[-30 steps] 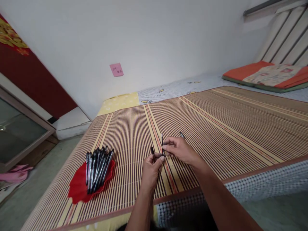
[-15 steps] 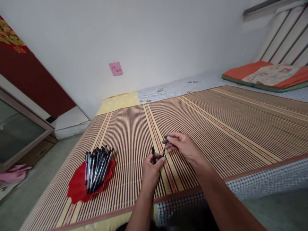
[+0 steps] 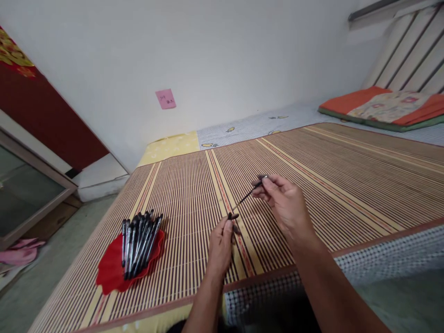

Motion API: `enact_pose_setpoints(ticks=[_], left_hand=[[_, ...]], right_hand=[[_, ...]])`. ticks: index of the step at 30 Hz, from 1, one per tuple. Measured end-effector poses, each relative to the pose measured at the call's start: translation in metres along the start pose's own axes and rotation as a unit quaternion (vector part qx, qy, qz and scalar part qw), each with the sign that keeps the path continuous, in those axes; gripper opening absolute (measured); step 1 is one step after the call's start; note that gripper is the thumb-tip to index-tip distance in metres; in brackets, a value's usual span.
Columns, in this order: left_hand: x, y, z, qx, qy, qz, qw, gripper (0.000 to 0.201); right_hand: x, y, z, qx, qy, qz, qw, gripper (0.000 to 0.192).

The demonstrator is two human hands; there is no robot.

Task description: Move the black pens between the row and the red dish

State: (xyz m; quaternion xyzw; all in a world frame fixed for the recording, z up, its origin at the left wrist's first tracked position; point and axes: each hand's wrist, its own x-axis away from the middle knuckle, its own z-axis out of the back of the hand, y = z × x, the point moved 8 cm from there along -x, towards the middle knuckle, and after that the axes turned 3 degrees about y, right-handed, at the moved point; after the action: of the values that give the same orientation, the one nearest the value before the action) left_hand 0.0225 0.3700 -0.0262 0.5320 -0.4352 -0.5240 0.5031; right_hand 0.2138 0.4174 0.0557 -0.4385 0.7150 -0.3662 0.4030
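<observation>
My right hand [image 3: 280,194] pinches a thin pen refill [image 3: 246,198], dark along most of its length, with a pale brownish end slanting down toward my left hand. My left hand [image 3: 222,236] is closed on a small black pen part [image 3: 229,216]; its end pokes out above the thumb and the rest is hidden in the fingers. The refill's lower end is close to that part, and I cannot tell whether they touch. Fingertips on both hands are stained dark. To the left, several clear pens [image 3: 140,245] with black caps lie bunched on a red scalloped plate [image 3: 107,268].
A striped bamboo mat [image 3: 183,194] covers the bed under my hands. Folded orange and floral bedding [image 3: 385,106] lies at the far right beside a slatted headboard [image 3: 409,55]. A pink note [image 3: 165,99] is stuck to the wall.
My right hand has moved up and to the right with the refill, showing more of its length. My left hand has turned, and the black part in it now shows less.
</observation>
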Motion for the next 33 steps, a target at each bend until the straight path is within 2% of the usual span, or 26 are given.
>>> enact_pose_setpoints(ticks=[9,13,25,33], left_hand=[[0.000,0.003,-0.006,-0.014,-0.033,-0.006,0.999,0.046],[0.001,0.004,-0.006,-0.016,-0.031,-0.016,0.999,0.045],[0.001,0.008,-0.005,-0.017,-0.014,-0.018,1.000,0.043],[0.002,0.013,-0.006,-0.033,-0.027,-0.030,0.999,0.041]], right_hand=[[0.003,0.005,-0.006,0.024,-0.027,-0.022,0.999,0.023],[0.002,-0.001,-0.001,0.020,-0.005,-0.007,1.000,0.024],[0.001,-0.004,-0.003,0.046,-0.032,-0.002,0.998,0.024],[0.002,-0.014,-0.003,0.063,-0.028,0.006,0.998,0.023]])
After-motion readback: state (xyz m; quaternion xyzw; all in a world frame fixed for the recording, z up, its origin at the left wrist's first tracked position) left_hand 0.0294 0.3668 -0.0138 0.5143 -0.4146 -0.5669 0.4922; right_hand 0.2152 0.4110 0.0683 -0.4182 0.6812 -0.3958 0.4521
